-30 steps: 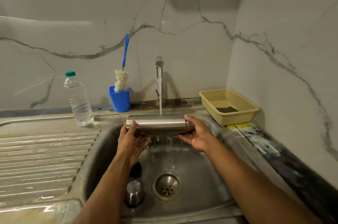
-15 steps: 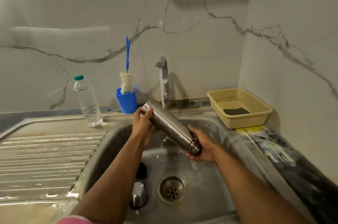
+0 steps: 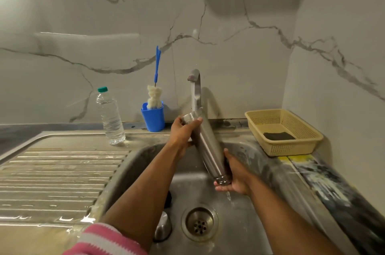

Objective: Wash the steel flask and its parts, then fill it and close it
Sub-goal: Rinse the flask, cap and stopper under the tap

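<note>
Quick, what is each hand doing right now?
Left hand: fingers curled round the raised base end of the tilted steel flask.
Right hand: cups the flask's threaded mouth end from below.

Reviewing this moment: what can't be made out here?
- Flask mouth, head view: points down into the right hand, so the inside is unseen.
- Steel cap and a dark part in the sink: mostly behind the left forearm.
- Left hand grip: fingers wrap behind the flask base.
</note>
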